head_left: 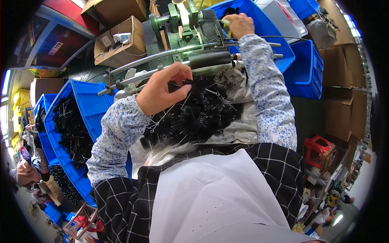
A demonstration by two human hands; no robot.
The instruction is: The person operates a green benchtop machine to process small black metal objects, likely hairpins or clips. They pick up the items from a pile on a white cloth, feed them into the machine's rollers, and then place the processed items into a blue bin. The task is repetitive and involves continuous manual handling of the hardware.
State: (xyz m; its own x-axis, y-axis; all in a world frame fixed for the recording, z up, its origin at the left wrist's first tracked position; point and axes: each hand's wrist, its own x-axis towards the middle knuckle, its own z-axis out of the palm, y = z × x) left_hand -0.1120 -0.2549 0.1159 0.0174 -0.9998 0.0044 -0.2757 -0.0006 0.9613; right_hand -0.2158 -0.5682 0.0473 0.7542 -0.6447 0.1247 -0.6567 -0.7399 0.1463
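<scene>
A dark heap of small black-bristled wire brushes (202, 111), with thin metal stems and some looped ends, lies on a pale cloth (243, 129) across my lap. At the heap's far left edge is my left hand (164, 89), its thumb and forefinger curled toward each other around a black tuft of bristles. My right hand (241, 26) is up by the right side of the green machine (182, 32), fingers bent together. A small pale piece shows at its fingertips, too small to identify. Metal rods (162, 60) and a black roller (209, 59) run between machine and heap.
On the left, a blue bin (95, 105) holds more black brushes. Blue bins (302, 73) and a grey-white box (283, 18) stand at the right. An open carton (121, 44) sits left of the machine. A red stool (319, 152) stands at the lower right.
</scene>
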